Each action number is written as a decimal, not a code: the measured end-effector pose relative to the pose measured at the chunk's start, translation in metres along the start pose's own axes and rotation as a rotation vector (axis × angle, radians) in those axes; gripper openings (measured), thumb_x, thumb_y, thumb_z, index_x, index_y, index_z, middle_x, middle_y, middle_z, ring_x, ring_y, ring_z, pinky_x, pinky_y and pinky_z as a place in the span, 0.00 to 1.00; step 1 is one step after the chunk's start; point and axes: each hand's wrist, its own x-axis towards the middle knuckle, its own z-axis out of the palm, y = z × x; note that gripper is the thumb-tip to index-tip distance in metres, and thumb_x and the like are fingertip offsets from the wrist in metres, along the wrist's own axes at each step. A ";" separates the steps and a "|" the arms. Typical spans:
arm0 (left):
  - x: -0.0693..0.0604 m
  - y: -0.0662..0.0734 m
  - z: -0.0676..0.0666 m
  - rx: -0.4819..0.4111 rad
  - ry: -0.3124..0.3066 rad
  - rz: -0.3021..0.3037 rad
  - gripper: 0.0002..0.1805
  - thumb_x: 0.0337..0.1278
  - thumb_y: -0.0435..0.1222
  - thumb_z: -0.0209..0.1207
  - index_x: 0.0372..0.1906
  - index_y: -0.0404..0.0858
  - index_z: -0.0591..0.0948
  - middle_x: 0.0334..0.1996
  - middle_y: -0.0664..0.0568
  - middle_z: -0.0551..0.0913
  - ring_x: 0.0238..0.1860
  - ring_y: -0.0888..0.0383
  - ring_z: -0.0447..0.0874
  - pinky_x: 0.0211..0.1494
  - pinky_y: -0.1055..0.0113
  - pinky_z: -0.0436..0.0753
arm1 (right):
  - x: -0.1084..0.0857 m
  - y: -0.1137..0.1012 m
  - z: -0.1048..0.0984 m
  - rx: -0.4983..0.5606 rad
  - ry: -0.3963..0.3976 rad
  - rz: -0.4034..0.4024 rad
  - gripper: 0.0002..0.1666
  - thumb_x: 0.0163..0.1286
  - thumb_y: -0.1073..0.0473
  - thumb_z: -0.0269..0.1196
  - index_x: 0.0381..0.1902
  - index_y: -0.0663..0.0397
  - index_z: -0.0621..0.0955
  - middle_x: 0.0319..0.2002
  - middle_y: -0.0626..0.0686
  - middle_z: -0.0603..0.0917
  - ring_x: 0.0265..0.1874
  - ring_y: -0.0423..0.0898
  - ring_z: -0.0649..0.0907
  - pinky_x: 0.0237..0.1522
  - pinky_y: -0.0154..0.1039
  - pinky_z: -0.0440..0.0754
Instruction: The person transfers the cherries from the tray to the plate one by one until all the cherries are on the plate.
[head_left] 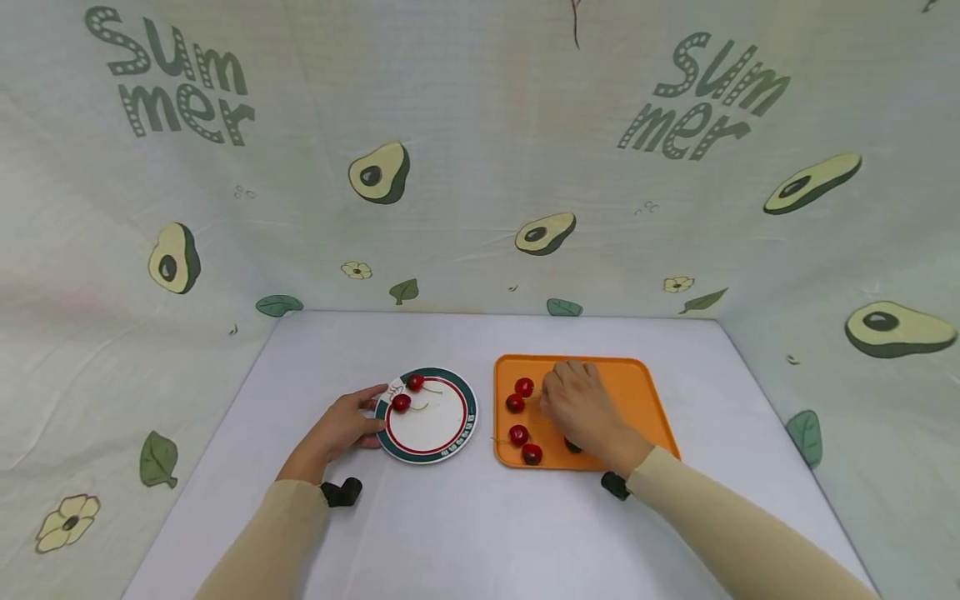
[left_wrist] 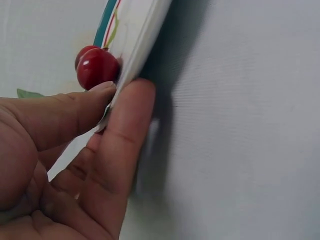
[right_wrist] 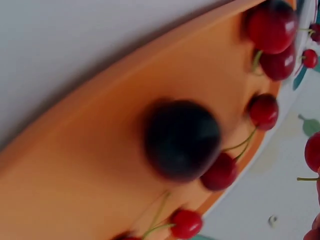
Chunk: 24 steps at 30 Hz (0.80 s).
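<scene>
My left hand (head_left: 341, 429) pinches the near-left rim of a white plate (head_left: 423, 429) with a green and red border. In the left wrist view the thumb (left_wrist: 75, 112) lies over the rim with a finger beneath it. Two red cherries, one the nearer cherry (head_left: 401, 403), lie on the plate beside the thumb. Over the orange tray (head_left: 630, 392) is my right hand (head_left: 585, 408), its fingers curled. At the right wrist view's edge, a cherry (right_wrist: 313, 152) with a stem shows at its fingertips, which are mostly cut off; the head view hides that cherry.
Several cherries lie in the tray, among them a front cherry (head_left: 532, 454) and a back cherry (head_left: 524, 387). A dark round fruit (right_wrist: 182, 140) lies close to the right wrist camera. Printed cloth (head_left: 465, 167) hangs behind and beside the white table (head_left: 450, 533).
</scene>
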 end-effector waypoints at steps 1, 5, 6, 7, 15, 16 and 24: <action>0.000 0.002 0.000 0.014 -0.001 0.005 0.43 0.63 0.26 0.67 0.81 0.44 0.67 0.66 0.35 0.71 0.32 0.55 0.85 0.39 0.64 0.90 | 0.005 -0.004 0.000 0.003 0.009 -0.009 0.12 0.68 0.57 0.72 0.36 0.59 0.81 0.30 0.52 0.73 0.35 0.51 0.72 0.37 0.43 0.67; -0.001 0.007 -0.001 0.048 0.008 0.014 0.42 0.62 0.25 0.68 0.80 0.42 0.68 0.64 0.34 0.73 0.35 0.55 0.84 0.38 0.65 0.90 | 0.022 -0.022 0.002 0.008 0.013 -0.054 0.12 0.69 0.56 0.71 0.36 0.59 0.82 0.30 0.53 0.75 0.38 0.52 0.73 0.39 0.43 0.69; -0.001 0.008 -0.002 0.049 0.010 0.014 0.41 0.62 0.25 0.67 0.80 0.41 0.68 0.64 0.34 0.73 0.35 0.55 0.84 0.38 0.65 0.90 | 0.025 -0.027 0.003 0.011 0.006 -0.063 0.12 0.69 0.56 0.70 0.36 0.59 0.82 0.31 0.53 0.75 0.38 0.52 0.73 0.39 0.43 0.69; 0.000 0.008 -0.002 0.049 0.013 0.013 0.41 0.61 0.24 0.67 0.80 0.41 0.69 0.64 0.34 0.74 0.35 0.55 0.84 0.38 0.65 0.90 | 0.028 -0.031 0.004 0.012 -0.005 -0.072 0.12 0.70 0.55 0.70 0.36 0.59 0.82 0.31 0.53 0.75 0.38 0.52 0.73 0.40 0.43 0.69; 0.000 0.007 -0.002 0.004 0.009 0.000 0.42 0.61 0.23 0.67 0.80 0.41 0.69 0.66 0.34 0.72 0.35 0.54 0.85 0.40 0.63 0.91 | 0.060 -0.069 0.012 0.005 -0.051 -0.138 0.13 0.72 0.52 0.69 0.37 0.56 0.83 0.33 0.52 0.78 0.39 0.51 0.74 0.40 0.40 0.66; -0.001 0.007 -0.002 0.004 0.008 0.002 0.42 0.61 0.23 0.67 0.80 0.41 0.69 0.66 0.34 0.72 0.35 0.54 0.85 0.39 0.62 0.91 | 0.064 -0.075 0.013 -0.002 -0.049 -0.149 0.13 0.72 0.51 0.68 0.37 0.56 0.84 0.33 0.51 0.78 0.39 0.51 0.74 0.40 0.40 0.67; 0.000 0.005 -0.001 0.027 0.023 -0.003 0.42 0.60 0.24 0.67 0.79 0.43 0.70 0.68 0.35 0.72 0.32 0.55 0.84 0.38 0.65 0.90 | 0.088 -0.120 0.037 -0.019 -0.056 -0.222 0.12 0.78 0.52 0.60 0.40 0.54 0.84 0.35 0.49 0.80 0.39 0.48 0.74 0.42 0.40 0.74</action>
